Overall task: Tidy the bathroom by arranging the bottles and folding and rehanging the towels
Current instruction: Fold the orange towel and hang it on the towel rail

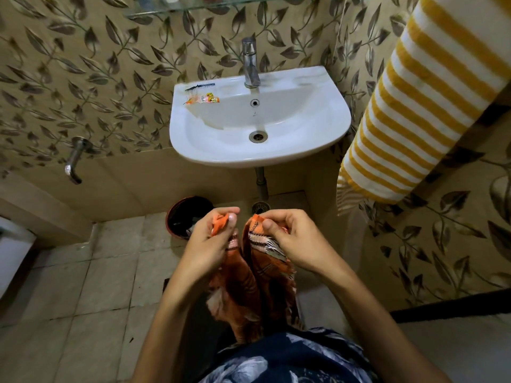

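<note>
An orange patterned towel (pixel 254 288) with a fringed end hangs down in front of my body. My left hand (pixel 210 241) pinches one top corner of it. My right hand (pixel 290 239) pinches the other top corner, close beside the left, below the sink. A yellow and white striped towel (pixel 409 111) hangs on the right wall. Bottles on the glass shelf (pixel 193 8) at the top edge are mostly cut off.
A white sink (pixel 309 120) with a chrome tap (pixel 250 64) is fixed to the leaf-patterned wall; a black comb (pixel 199 87) and a small orange packet (pixel 204 99) lie on its left rim. A dark round bin (pixel 182 214) stands on the tiled floor. A wall tap (pixel 74 161) juts out at left.
</note>
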A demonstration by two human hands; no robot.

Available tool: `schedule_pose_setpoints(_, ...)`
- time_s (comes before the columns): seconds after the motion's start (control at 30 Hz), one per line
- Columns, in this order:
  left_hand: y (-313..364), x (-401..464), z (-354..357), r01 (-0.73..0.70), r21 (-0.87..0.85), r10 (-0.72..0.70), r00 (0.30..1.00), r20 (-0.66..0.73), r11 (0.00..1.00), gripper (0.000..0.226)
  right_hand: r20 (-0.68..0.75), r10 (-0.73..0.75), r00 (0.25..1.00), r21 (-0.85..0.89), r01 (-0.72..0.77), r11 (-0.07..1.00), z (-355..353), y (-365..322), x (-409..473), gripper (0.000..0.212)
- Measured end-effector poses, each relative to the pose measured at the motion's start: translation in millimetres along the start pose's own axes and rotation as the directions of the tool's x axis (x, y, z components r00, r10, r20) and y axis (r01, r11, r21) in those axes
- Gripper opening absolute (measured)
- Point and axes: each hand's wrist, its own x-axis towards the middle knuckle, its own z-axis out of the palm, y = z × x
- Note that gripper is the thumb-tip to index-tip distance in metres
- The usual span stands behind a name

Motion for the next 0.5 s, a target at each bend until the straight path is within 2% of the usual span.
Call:
schedule_pose_setpoints(0.07, 0.6, -1.6, -1.1, -0.042, 0.001, 0.042, 0.997, 0.066, 0.999, 0.024, -0.052, 0.005, 0.999, 0.080, -0.001, 0.997, 1.7, -3.4, -2.1, 0.011)
schedule_pose_setpoints(0.17, -1.1, -2.3, -2.5, -0.029, 0.058, 0.021, 0.991, 0.129, 0.998, 0.046, -0.153, 0.048, 0.987, 0.157, -0.024, 0.987, 4.5, -6.3, -3.0, 0.003)
schedule_pose_setpoints(0.3, -3.6, 0.4, -2.7, 0.041, 0.160, -0.054, 0.995, 0.080, 0.986, 0.026, -0.185, 0.044, 0.982, 0.102, -0.026, 0.994, 7.9, -6.2, -3.5, 0.005)
schedule_pose_setpoints(0.4, -4.0, 4.5, -1.2, 0.127, 0.144, -0.136, 0.989, 0.055, 0.981, 0.037, -0.184, 0.014, 0.983, 0.050, -0.005, 0.999, 11.9, -7.2, -5.3, 0.006)
schedule_pose_setpoints(0.5, -2.3, 5.3, -1.4, 0.142, 0.142, -0.151, 0.987, 0.058, 0.980, 0.039, -0.181, -0.034, 0.983, -0.029, 0.029, 0.999, 16.7, -8.4, -8.6, 0.011)
